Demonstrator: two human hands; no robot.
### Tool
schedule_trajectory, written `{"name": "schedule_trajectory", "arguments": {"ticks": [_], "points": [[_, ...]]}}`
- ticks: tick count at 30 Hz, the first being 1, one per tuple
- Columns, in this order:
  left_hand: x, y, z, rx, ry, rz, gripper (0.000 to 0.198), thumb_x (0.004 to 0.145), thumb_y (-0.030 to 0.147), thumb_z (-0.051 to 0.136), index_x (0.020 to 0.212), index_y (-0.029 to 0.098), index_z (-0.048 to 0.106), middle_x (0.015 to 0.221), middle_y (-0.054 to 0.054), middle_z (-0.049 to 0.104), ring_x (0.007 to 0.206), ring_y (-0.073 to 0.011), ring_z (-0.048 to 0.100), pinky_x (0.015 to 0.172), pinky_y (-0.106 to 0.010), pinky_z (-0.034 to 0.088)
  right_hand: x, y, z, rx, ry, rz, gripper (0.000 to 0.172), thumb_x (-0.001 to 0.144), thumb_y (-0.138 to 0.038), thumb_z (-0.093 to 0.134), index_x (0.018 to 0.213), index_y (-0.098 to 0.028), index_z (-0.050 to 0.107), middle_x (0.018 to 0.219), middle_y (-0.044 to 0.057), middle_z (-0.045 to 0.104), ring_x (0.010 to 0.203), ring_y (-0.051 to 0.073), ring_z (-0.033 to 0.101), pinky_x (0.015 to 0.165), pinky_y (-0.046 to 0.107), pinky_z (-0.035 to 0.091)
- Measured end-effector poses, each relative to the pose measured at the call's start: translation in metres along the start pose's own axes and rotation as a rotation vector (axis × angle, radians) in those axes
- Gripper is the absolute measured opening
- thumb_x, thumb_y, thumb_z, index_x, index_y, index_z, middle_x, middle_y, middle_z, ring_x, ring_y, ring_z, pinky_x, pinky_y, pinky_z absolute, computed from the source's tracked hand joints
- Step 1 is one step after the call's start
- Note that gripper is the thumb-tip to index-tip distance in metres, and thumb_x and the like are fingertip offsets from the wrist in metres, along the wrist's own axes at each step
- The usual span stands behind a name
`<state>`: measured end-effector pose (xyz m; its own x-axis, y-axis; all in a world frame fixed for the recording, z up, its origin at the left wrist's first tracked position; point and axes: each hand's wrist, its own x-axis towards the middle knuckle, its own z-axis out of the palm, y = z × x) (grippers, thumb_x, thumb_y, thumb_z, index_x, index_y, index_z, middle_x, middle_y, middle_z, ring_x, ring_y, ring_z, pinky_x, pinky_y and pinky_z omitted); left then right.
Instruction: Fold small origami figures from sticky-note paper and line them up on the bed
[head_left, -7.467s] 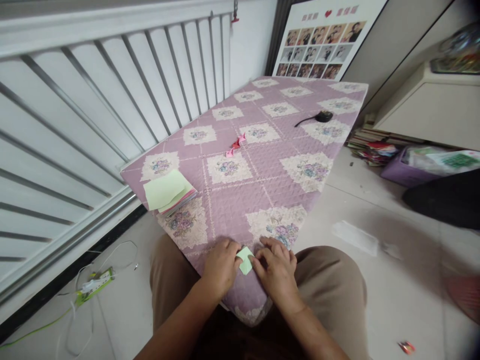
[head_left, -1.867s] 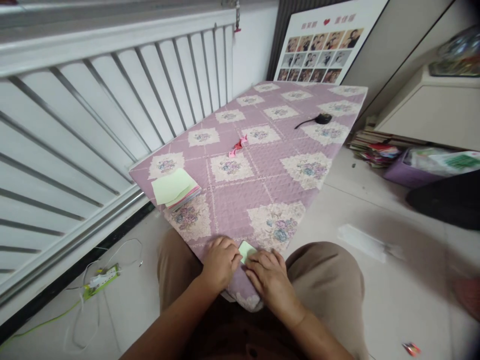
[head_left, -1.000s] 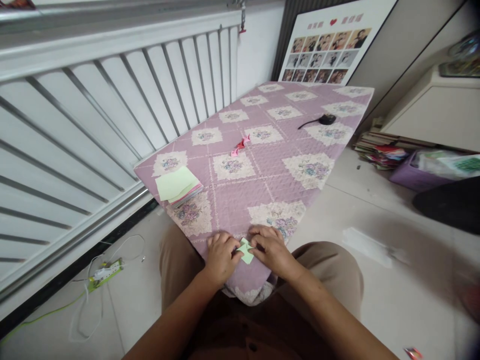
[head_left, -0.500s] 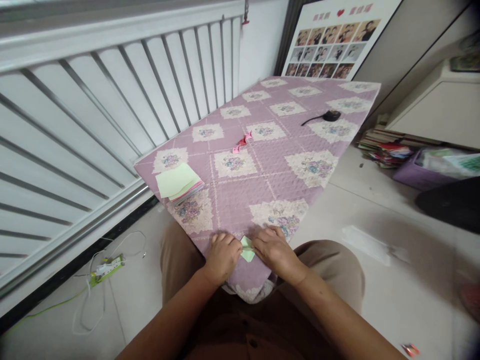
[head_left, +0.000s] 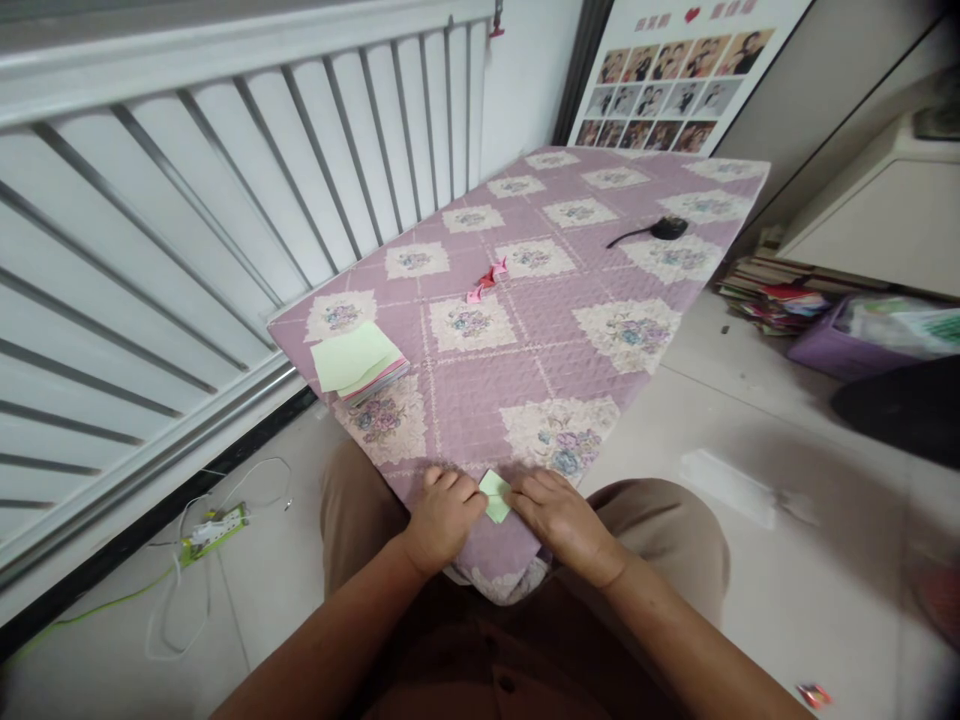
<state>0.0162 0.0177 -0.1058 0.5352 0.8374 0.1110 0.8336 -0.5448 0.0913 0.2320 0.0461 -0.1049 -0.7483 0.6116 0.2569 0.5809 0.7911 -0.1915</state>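
A small folded piece of light green paper [head_left: 495, 496] lies at the near corner of the table, between my two hands. My left hand [head_left: 445, 512] grips its left corner, fingers bent and thumb side toward the paper. On the other side, my right hand [head_left: 556, 510] has its fingers closed on the right corner, covering it. A crease runs across the paper's middle. Farther up the cloth sit several small folded pink and red paper pieces [head_left: 487, 281]. To the left rests a stack of coloured paper sheets [head_left: 355, 357], pale green on top.
A purple flowered cloth [head_left: 480, 400] covers the table. A black object with a cord [head_left: 667, 228] lies at the far right. The white radiator [head_left: 225, 200] borders the left side. A power strip [head_left: 216, 532] with cables is on the floor; a purple bin [head_left: 847, 335] stands right.
The hands have drawn slightly apart, and more of the green paper shows, lying flatter between them. The camera view has shifted a little.
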Motion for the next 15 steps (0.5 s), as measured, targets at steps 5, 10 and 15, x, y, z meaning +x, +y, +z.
{"name": "schedule_trajectory", "arguments": {"ticks": [5,10,15], "points": [[-0.003,0.000,-0.004,0.050,0.012,0.046,0.019,0.096,0.026,0.043,0.101,0.024,0.062,0.089,-0.002,0.062,0.083,-0.0176,0.050,0.078,-0.038,0.031,-0.006,-0.001,0.002,0.012,0.012,-0.006,0.020,0.093,-0.020,0.048,0.106,-0.020,0.063,0.087,0.004,0.062,0.083,0.018,0.051,0.082,0.033,0.042],[-0.013,0.009,-0.013,0.117,-0.018,0.052,0.027,0.097,0.025,0.038,0.117,0.021,0.056,0.100,-0.006,0.062,0.092,-0.0202,0.051,0.080,-0.040,0.033,-0.014,-0.004,-0.001,0.039,0.042,0.001,0.029,0.092,-0.019,0.049,0.119,-0.021,0.059,0.104,0.007,0.064,0.098,0.019,0.054,0.090,0.036,0.042],[-0.025,0.018,-0.019,0.113,-0.071,0.050,0.035,0.097,0.030,0.036,0.130,0.028,0.046,0.116,-0.008,0.058,0.105,-0.0246,0.048,0.087,-0.046,0.033,-0.023,-0.009,-0.003,0.040,0.034,0.019,0.038,0.090,-0.016,0.049,0.127,-0.022,0.054,0.120,0.009,0.061,0.116,0.023,0.049,0.096,0.041,0.039]]}}
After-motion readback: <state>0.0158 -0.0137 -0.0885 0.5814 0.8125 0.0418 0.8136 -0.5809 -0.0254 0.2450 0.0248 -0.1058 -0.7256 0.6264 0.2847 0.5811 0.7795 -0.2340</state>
